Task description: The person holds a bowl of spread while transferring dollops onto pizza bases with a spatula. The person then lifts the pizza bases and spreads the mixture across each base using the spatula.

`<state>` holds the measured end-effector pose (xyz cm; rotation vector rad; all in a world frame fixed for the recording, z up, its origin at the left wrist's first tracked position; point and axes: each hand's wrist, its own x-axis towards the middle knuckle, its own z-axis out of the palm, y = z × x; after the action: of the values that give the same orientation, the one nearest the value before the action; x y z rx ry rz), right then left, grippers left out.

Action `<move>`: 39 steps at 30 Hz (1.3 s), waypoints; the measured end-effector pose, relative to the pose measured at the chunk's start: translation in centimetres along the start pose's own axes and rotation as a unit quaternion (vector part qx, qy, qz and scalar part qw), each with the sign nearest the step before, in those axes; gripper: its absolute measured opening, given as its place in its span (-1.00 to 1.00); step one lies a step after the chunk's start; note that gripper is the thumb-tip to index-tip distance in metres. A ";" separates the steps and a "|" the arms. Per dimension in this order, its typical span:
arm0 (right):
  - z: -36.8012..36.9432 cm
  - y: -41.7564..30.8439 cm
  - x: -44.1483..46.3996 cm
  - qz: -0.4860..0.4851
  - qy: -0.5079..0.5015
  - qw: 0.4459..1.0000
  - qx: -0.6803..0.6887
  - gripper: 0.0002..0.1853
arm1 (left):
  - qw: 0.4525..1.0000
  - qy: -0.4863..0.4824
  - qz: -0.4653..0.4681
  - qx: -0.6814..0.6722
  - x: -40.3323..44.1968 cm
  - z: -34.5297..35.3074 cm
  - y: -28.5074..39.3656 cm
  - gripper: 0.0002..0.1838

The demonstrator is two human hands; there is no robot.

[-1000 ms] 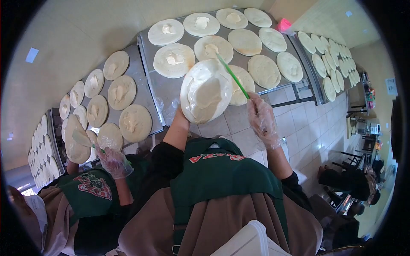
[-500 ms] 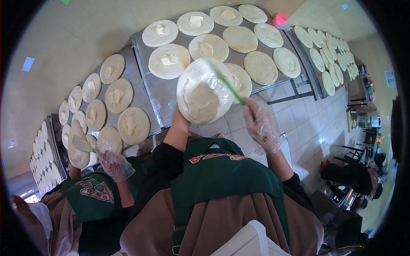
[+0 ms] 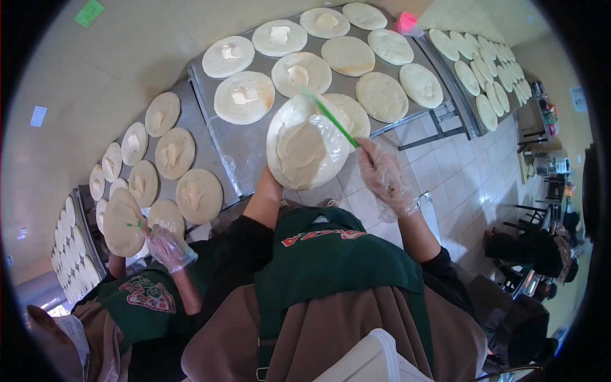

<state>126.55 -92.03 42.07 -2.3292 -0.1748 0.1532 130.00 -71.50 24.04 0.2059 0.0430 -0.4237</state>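
A white bowl (image 3: 301,148) of beige cream is held up in front of me, tilted toward the camera. My left hand (image 3: 271,179) is at its lower left side, fingers mostly hidden behind it. In a clear plastic glove, my right hand (image 3: 382,173) grips a green-handled spatula (image 3: 337,121), its blurred head over the bowl's far rim. Behind the bowl, a metal table (image 3: 219,137) bears several round flat doughs. Some, like one dough (image 3: 244,97), carry a dab of cream; others, like another dough (image 3: 382,97), show none.
At the left, a co-worker (image 3: 149,293) with a gloved hand (image 3: 168,247) holds a green tool and a bowl. More doughs lie on a left table (image 3: 202,146) and a right table (image 3: 445,63). A pink object (image 3: 406,23) sits at the back. People (image 3: 525,248) are at the far right.
My view has shifted slightly. The spatula has moved from a dough on the table back to the bowl's far rim, and the right hand has shifted a little left. The bowl stays raised.
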 end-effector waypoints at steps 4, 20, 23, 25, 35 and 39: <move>0.0 -0.5 0.1 -0.101 -0.069 0.992 -0.034 -0.75 | 0.993 -0.062 0.060 0.077 -0.2 0.2 0.2 -0.49; -5.6 0.6 4.6 -0.077 -0.068 0.983 -0.153 -0.76 | 0.982 0.054 -0.022 0.178 0.2 6.1 1.2 -0.30; -5.7 -1.5 4.6 -0.104 -0.108 0.968 -0.199 -0.76 | 0.987 0.069 -0.046 0.140 0.6 5.5 0.9 -0.34; -5.4 -2.0 4.5 -0.105 -0.130 0.961 -0.218 -0.76 | 0.986 0.087 -0.054 0.135 1.0 4.6 0.5 -0.38; 1.5 4.8 0.4 -0.055 0.073 0.993 -0.068 -0.76 | 0.999 -0.013 0.037 -0.016 0.7 1.1 0.4 -0.44; 4.1 4.9 -0.5 0.036 0.055 0.997 -0.052 -0.72 | 0.994 0.044 0.104 -0.009 1.9 0.6 -0.5 -0.43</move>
<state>125.79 -92.61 35.78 -2.4407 -0.0450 0.0522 131.48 -72.84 24.42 0.2082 0.1121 -0.2070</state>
